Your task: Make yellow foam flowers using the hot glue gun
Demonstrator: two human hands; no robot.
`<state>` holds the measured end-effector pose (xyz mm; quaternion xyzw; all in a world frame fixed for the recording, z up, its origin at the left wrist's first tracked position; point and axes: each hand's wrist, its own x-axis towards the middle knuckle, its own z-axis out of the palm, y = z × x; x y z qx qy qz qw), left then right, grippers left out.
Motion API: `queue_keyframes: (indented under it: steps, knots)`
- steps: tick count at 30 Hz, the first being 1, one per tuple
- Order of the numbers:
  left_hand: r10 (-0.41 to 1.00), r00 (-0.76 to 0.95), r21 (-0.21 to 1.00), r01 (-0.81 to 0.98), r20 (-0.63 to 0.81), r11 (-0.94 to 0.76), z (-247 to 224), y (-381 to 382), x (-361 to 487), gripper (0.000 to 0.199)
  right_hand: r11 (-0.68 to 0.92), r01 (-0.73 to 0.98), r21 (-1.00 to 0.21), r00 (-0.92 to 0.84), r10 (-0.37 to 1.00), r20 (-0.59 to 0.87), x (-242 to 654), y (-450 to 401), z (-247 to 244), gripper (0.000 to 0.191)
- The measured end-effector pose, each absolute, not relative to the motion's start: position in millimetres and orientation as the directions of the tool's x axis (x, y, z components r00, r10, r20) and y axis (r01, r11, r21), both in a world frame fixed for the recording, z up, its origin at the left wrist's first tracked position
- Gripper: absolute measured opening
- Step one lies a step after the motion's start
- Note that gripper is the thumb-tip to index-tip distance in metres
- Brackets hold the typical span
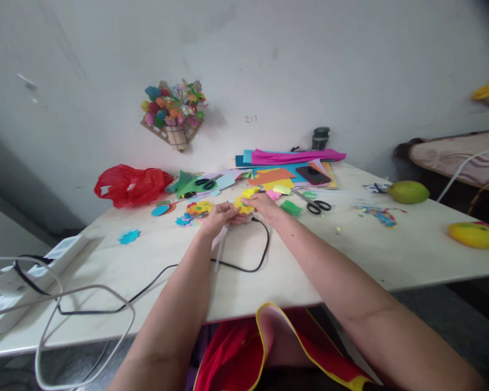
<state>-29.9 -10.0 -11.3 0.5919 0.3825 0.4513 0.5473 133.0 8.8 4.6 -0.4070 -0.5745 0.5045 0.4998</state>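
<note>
My left hand [225, 215] and my right hand [265, 207] meet above the middle of the table. Between them is a yellow paper flower [243, 205], pinched by the fingers of both. A pale translucent stick [220, 250] slants down from below my left hand. Close under the hands ends a black cord [264, 255]; what it joins is hidden. Left of my left hand lies a pile of cut paper flowers [199, 208] in yellow, red and blue. Scissors with black handles [318, 206] rest right of my right hand, by a green paper piece [291, 208].
Coloured sheets [273, 176], a phone [313, 175] and a dark cup [320, 138] are at the back. A red plastic bag [132, 185] sits back left, more scissors [206, 183] beside it. A power strip [57, 260] with looping cables lines the left edge. Mangoes [409, 192] lie right.
</note>
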Motion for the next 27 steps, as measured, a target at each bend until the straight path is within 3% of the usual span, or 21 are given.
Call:
queue_keyframes:
  steps: [4,16,22,27]
  knots:
    - [0.956,0.256,0.988,-0.095,0.146,-0.125,-12,-8,-31,0.032,0.131,-0.075,-0.989,-0.242,0.959,0.145,135,9,6,0.039]
    - [0.952,0.243,0.980,-0.113,0.185,-0.161,-13,-6,-31,0.032,0.284,0.015,-0.959,-0.217,0.937,0.274,133,13,0,0.050]
    - [0.962,0.178,0.977,-0.093,0.205,-0.191,-13,-5,-31,0.033,0.225,-0.012,-0.974,-0.330,0.919,0.217,140,13,5,0.037]
    - [0.962,0.184,0.977,-0.095,0.204,-0.189,-13,-4,-31,0.034,0.209,-0.014,-0.978,-0.325,0.924,0.202,144,12,10,0.039]
